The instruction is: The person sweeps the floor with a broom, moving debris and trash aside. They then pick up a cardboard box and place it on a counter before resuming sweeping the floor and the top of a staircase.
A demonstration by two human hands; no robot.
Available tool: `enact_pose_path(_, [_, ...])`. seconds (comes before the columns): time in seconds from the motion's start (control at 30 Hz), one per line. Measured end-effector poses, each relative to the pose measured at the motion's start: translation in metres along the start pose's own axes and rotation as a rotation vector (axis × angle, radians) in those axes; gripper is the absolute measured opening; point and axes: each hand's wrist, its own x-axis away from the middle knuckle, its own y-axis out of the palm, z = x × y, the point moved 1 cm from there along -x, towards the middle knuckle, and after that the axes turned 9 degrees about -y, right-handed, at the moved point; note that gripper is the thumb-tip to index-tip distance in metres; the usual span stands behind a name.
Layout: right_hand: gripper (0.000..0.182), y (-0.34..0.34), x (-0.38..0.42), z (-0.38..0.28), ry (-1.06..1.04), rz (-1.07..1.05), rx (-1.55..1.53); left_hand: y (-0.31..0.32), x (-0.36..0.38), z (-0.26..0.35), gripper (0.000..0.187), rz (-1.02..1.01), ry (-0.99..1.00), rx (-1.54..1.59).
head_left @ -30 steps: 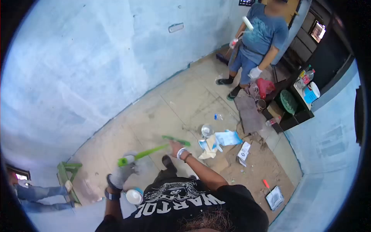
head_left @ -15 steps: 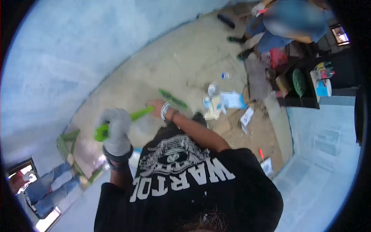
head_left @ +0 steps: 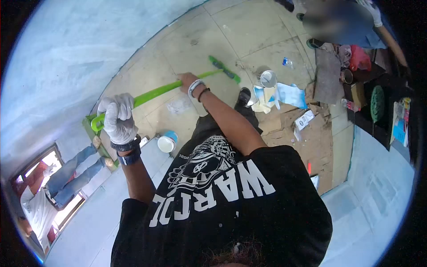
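Observation:
My left hand (head_left: 118,116), in a white glove, is closed around the upper end of the handle of a green broom (head_left: 155,93). Lower on the same handle, my bare right hand (head_left: 188,82) is wrapped round it, with bracelets at the wrist. The handle slants away to the upper right. Its narrow green head (head_left: 224,70) rests at floor level beyond my right hand, slightly blurred, so its bristles are hard to make out. A clear plastic piece (head_left: 179,106) lies on the tiles below the handle.
A white bucket (head_left: 167,141) stands near my left side. Ahead right are a paint pail (head_left: 267,79), blue-and-white sheets (head_left: 292,95) and cardboard (head_left: 316,147). One person (head_left: 338,24) is at upper right, another (head_left: 38,213) by the left opening. A green frame (head_left: 90,129) leans left.
The view has shifted, and more floor shows. The broom head now lies further up and right, with both hands still on the handle. The person at upper right has moved an arm.

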Motion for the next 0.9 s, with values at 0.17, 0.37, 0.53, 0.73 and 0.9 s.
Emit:
enact_pose_path(0.17, [0.015,-0.082,0.03,0.095,0.052,0.166,0.095,0.069,-0.043,-0.064,0.028,-0.126,-0.049,0.05])
enact_pose_path(0.37, [0.017,-0.155,0.043,0.182,0.175,0.221,0.155,0.112,-0.067,-0.119,0.019,-0.153,-0.196,0.031])
enact_pose_path(0.53, [0.015,-0.176,0.061,0.132,0.065,0.361,0.09,0.148,-0.049,-0.061,0.024,-0.198,-0.072,0.077])
enact_pose_path(0.73, [0.013,-0.164,0.076,0.127,0.08,0.283,-0.025,0.187,-0.044,-0.059,0.022,-0.212,-0.123,-0.198])
enact_pose_path(0.9, [0.014,-0.176,0.099,0.156,0.101,0.302,0.018,0.19,-0.047,-0.09,0.025,-0.324,-0.117,-0.052])
